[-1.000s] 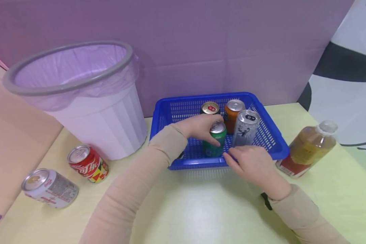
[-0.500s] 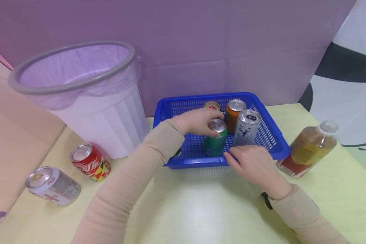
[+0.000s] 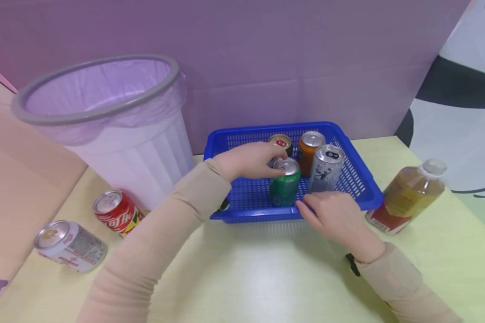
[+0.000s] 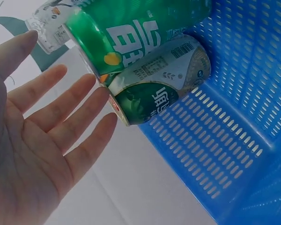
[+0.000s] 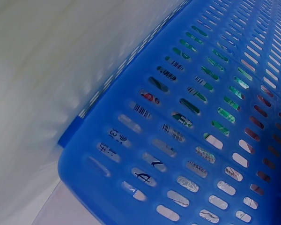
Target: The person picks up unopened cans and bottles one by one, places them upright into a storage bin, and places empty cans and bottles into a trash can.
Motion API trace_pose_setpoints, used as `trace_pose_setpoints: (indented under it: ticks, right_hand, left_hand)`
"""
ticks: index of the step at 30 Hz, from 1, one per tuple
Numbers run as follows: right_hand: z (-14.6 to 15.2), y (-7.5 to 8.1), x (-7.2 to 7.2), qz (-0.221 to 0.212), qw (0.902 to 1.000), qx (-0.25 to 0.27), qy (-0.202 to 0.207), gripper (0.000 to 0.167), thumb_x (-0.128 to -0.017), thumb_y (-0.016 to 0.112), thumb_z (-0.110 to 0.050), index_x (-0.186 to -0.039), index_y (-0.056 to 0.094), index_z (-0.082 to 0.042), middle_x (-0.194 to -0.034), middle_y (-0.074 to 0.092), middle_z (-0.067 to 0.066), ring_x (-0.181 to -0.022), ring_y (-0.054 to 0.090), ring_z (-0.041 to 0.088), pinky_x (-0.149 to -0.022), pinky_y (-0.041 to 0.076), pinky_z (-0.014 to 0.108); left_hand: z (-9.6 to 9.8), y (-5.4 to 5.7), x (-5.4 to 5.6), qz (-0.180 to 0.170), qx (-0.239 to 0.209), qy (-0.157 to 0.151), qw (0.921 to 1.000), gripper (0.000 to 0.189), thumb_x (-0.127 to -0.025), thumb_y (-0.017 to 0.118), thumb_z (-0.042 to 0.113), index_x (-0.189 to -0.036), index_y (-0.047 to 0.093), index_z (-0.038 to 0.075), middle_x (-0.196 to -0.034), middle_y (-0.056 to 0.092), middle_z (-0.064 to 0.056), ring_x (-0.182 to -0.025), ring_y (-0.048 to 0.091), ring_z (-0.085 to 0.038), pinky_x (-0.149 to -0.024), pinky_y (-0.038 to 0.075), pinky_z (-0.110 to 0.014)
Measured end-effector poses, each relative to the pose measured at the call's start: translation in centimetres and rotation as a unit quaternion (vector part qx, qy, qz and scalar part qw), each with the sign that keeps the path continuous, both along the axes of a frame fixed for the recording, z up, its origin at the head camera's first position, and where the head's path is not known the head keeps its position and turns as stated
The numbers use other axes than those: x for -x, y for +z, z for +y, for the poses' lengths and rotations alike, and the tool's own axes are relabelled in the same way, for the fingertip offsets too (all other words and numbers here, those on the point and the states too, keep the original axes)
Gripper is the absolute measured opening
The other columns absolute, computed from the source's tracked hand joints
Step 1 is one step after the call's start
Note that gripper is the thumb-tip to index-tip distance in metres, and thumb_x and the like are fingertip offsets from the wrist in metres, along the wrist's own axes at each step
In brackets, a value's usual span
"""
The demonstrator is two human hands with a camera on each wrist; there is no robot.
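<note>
The left hand [image 3: 250, 161] is beside the top of a green aluminium drinks can [image 3: 284, 188], which stands upright in a blue slotted plastic basket [image 3: 262, 215]. Its fingers are spread apart and hold nothing; whether the thumb touches the can is hard to tell. The right hand [image 3: 333, 218] grips the basket's near rim, thumb outside, most of its fingers hidden; from the right wrist, only dark patches show through the slots.

Behind the green can, partly covered by the left hand, is a gold-topped can [image 3: 280, 140]; the left wrist view shows its green-and-pale side. An orange can [image 3: 307, 158] is half hidden behind a tall silver can [image 3: 326, 170], whose base the right hand covers. An amber plastic bottle [image 3: 408, 195] stands right of the basket. Left on the surface [image 3: 242, 269], the left sleeve [image 3: 157, 242] cuts off part of a red can [image 3: 115, 213], between a white-and-silver can [image 3: 70, 246] and a white ribbed bin [image 3: 141, 152].
</note>
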State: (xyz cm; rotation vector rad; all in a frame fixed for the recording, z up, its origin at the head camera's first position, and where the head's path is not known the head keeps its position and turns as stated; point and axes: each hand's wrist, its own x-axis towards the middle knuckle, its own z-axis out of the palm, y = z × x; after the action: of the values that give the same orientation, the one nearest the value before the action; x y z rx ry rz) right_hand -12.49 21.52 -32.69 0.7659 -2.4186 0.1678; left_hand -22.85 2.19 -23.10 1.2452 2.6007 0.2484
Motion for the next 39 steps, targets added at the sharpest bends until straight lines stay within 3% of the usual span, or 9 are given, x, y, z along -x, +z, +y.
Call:
trace_pose_setpoints:
  ticks: [10, 22, 26, 31, 35, 39]
  right_hand:
    - [0.1, 0.0, 0.1, 0.005, 1.0, -0.003, -0.002, 0.044, -0.096, 0.042, -0.036, -0.056, 0.043, -0.018, -0.049, 0.037, -0.008, -0.043, 0.036, 0.007, -0.042, 0.027, 0.022]
    - [0.1, 0.0, 0.1, 0.013, 0.9999, 0.0, 0.0, 0.05, -0.099, 0.033, -0.041, -0.056, 0.042, -0.018, -0.049, 0.037, -0.008, -0.042, 0.036, 0.007, -0.041, 0.028, 0.023]
    - [0.1, 0.0, 0.1, 0.015, 0.9999, 0.002, 0.001, 0.055, -0.1, 0.025, -0.045, -0.055, 0.042, -0.018, -0.049, 0.036, -0.009, -0.043, 0.033, 0.006, -0.041, 0.026, 0.022]
    - [0.1, -0.1, 0.1, 0.011, 0.9999, 0.002, -0.001, 0.055, -0.1, 0.024, -0.045, -0.055, 0.042, -0.018, -0.049, 0.035, -0.009, -0.043, 0.032, 0.006, -0.042, 0.026, 0.021]
    - [0.1, -0.1, 0.0, 0.002, 1.0, 0.002, -0.005, 0.051, -0.099, 0.03, -0.042, -0.056, 0.042, -0.018, -0.049, 0.035, -0.009, -0.043, 0.033, 0.006, -0.042, 0.026, 0.021]
    - [0.2, -0.1, 0.0, -0.004, 1.0, 0.002, -0.008, 0.046, -0.097, 0.039, -0.038, -0.056, 0.043, -0.018, -0.049, 0.035, -0.01, -0.044, 0.033, 0.006, -0.043, 0.027, 0.021]
  left_hand:
    - [-1.9, -0.1, -1.0, 0.033, 0.015, -0.016, 0.9992, 0.046, -0.093, 0.058, 0.036, -0.131, 0.053, 0.011, -0.124, 0.06, -0.004, -0.115, 0.056, -0.018, -0.1, 0.042, -0.032]
    - [-4.7, -0.2, -2.5, 0.018, 0.014, 0.003, 0.9997, 0.044, -0.095, 0.054, 0.036, -0.129, 0.056, 0.009, -0.128, 0.06, -0.006, -0.12, 0.055, -0.02, -0.103, 0.041, -0.035]
    - [-5.5, -1.0, -2.8, 0.027, -0.005, -0.007, 0.9996, 0.04, -0.095, 0.055, 0.033, -0.125, 0.059, 0.008, -0.122, 0.064, -0.006, -0.115, 0.058, -0.019, -0.101, 0.043, -0.035]
    - [-6.5, -2.2, -3.0, 0.022, -0.035, 0.004, 0.9991, 0.038, -0.094, 0.056, 0.033, -0.122, 0.061, 0.008, -0.118, 0.065, -0.006, -0.109, 0.061, -0.019, -0.098, 0.045, -0.034]
    - [-7.1, -3.2, -3.5, 0.015, -0.065, 0.009, 0.9977, 0.04, -0.093, 0.057, 0.034, -0.121, 0.061, 0.006, -0.118, 0.066, -0.007, -0.108, 0.062, -0.02, -0.096, 0.046, -0.035]
    - [-7.5, -4.3, -3.9, 0.037, -0.097, -0.007, 0.9945, 0.037, -0.092, 0.058, 0.033, -0.116, 0.064, 0.005, -0.112, 0.068, -0.007, -0.103, 0.064, -0.019, -0.093, 0.048, -0.035]
